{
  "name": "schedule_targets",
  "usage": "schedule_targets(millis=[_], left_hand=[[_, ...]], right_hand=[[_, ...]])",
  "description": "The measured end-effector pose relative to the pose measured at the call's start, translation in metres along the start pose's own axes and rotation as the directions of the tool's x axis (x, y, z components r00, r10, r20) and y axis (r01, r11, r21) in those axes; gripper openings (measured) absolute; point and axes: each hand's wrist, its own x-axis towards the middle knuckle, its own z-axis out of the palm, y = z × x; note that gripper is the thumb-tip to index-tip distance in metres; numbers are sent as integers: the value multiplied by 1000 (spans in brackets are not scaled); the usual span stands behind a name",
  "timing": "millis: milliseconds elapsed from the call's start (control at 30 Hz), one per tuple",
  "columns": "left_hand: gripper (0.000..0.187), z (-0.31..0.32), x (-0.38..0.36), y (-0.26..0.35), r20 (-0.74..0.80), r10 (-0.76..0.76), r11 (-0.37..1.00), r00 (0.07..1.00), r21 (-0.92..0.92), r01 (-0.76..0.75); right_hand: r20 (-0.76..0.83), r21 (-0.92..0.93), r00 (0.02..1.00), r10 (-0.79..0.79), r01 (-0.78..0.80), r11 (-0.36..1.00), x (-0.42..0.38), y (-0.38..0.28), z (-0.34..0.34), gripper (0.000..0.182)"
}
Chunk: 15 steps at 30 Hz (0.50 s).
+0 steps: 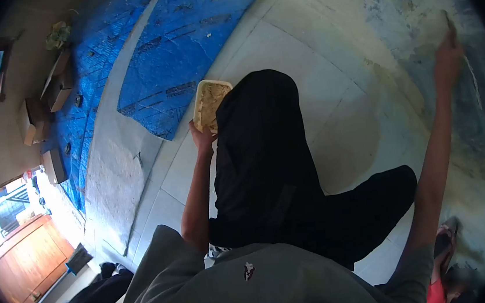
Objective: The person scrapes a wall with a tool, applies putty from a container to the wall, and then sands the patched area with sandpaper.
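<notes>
My left hand is closed on the near edge of a pale rectangular plastic tub, beside my bent knee. Lumpy tan paste coats the inside of the tub. Out to the far right, my right hand is raised against the patchy grey and cream wall. Its fingers look curled, and something thin and dark sticks up from them; blur and distance hide what it is. A pale streak runs down the wall beside this hand.
Blue printed sheeting and a whitish sheet cover part of the tiled floor. Cardboard boxes stand at the left. Another person's dark-clothed legs show at lower left; another person's foot is at lower right.
</notes>
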Motion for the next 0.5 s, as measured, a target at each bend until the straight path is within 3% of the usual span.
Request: schedule_targets(millis=[33, 67, 133, 167, 200, 233, 267, 333, 367, 400, 433, 467, 500], left_hand=[[43, 2, 0, 7, -5, -26, 999, 1000, -25, 26], [43, 4, 3, 9, -12, -24, 999, 1000, -23, 24], [40, 12, 12, 16, 60, 120, 986, 991, 109, -126], [40, 20, 29, 0, 70, 124, 986, 990, 106, -131], [38, 32, 56, -30, 46, 385, 903, 922, 186, -387], [37, 45, 74, -44, 40, 620, 749, 783, 267, -607], [37, 54, 80, -31, 44, 629, 744, 776, 256, -617], [36, 68, 80, 13, 186, 507, 821, 842, 192, -537], [36, 73, 77, 44, 196, 519, 814, 832, 183, -551], [37, 78, 70, 79, 267, 332, 938, 904, 4, -346], [38, 86, 65, 107, 375, 143, 985, 916, -148, -93], [38, 93, 68, 127, 394, 158, 983, 906, -151, -105], [41, 99, 78, 146, 492, 183, 968, 851, -240, -70]], right_hand=[[-328, 37, 924, -199, 223, 974, 7, 24, 11, 55], [-330, 44, 924, -195, 221, 974, 5, 19, 15, 55], [-201, -289, 969, -145, 82, 954, -13, 6, 22, 55], [-201, -299, 969, -142, 77, 951, -21, 1, 29, 55], [-74, -164, 994, -84, 71, 984, -24, -6, 39, 55], [59, -26, 997, -41, 42, 999, -23, -8, 41, 55], [51, -37, 998, -31, 33, 999, -20, -11, 26, 55], [107, 48, 992, 66, -71, 996, -16, -15, -11, 53], [101, 37, 992, 81, -85, 996, -14, -6, -7, 53], [-33, 67, 983, 180, -177, 982, -11, 6, 3, 53], [-163, 105, 947, 276, -261, 960, -9, 17, 12, 53], [-172, 88, 942, 289, -278, 957, -7, 16, 20, 53], [-266, 134, 943, 197, -167, 977, -4, 7, 30, 54]])
